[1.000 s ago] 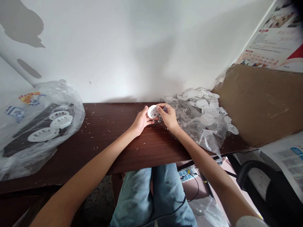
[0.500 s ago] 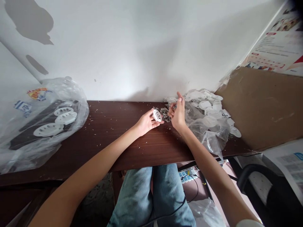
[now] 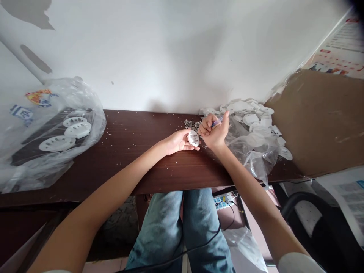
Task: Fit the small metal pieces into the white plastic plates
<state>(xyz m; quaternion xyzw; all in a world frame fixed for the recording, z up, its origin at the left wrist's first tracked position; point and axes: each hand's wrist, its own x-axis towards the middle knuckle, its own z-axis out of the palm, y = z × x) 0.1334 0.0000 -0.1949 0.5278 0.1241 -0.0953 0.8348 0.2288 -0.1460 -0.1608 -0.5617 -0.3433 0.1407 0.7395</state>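
Head cam, looking fwd & down at a dark brown wood-grain table top (image 3: pixel 159 170) over a person's knees. The left hand (image 3: pixel 179 141) is turned palm-up, fingers curled, cradling a small white oval plastic piece w/ dark slots (image 3: pixel 193 138) at the fingertips. The right hand (image 3: pixel 214 131) is closed in a pinch on a thin blue-purple pen-like stick (image 3: pixel 217 121), tip pointing toward the left hand. Hands are close together, nearly touching at the knuckles; can't tell if they make contact.

Just past the fingertips of the left hand lies a small heap of grey plastic scraps (image 3: pixel 192 124), w/ loose flecks across the table. Right of the right hand: a crumpled clear plastic bag (image 3: pixel 256 159) under a pile of white round plastic discs (image 3: pixel 250 117). Well left of the left hand: a second clear plastic bag (image 3: pixel 85 102) holding white oval slotted plates (image 3: pixel 57 143).

The oval piece likely handles light, stiff & a bit slippery, thin at the edges; best held by its rim, slotted face left free. The stick looks light & stiff, easiest held near the tip.

Fingers hide part of the stick, so its tip & exact type are hard to make out. Slot detail is too small to read. Lower arms run off the frame's bottom edge.
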